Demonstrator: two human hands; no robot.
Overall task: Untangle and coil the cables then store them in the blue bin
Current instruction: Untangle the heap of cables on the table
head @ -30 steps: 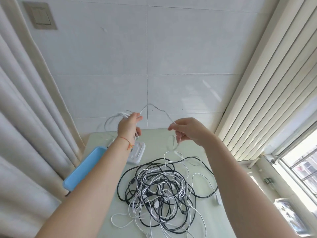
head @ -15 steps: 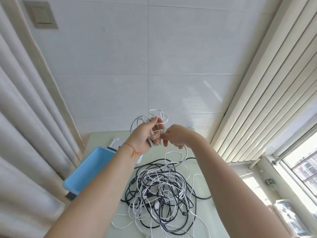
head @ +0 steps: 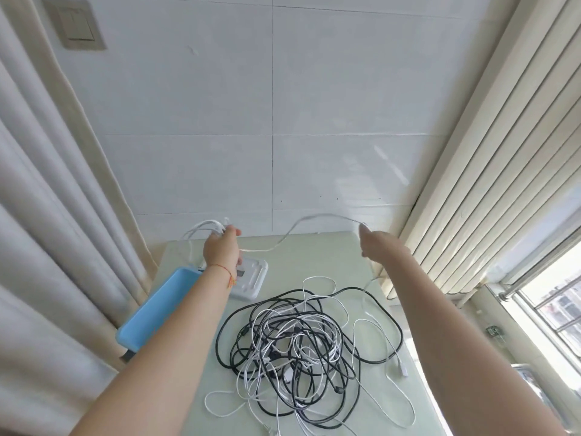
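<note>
While two hands (head: 221, 250) (head: 377, 247) stretch one white cable (head: 314, 218)

no readable text, label, brand or number shows on anything here.

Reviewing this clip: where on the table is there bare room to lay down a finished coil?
Bare patches: the far strip of the table between the white tray and the right hand, and the near-left corner between the left forearm and the cable tangle. The middle and near-right are crowded with cable; the blue bin looks empty.
</note>
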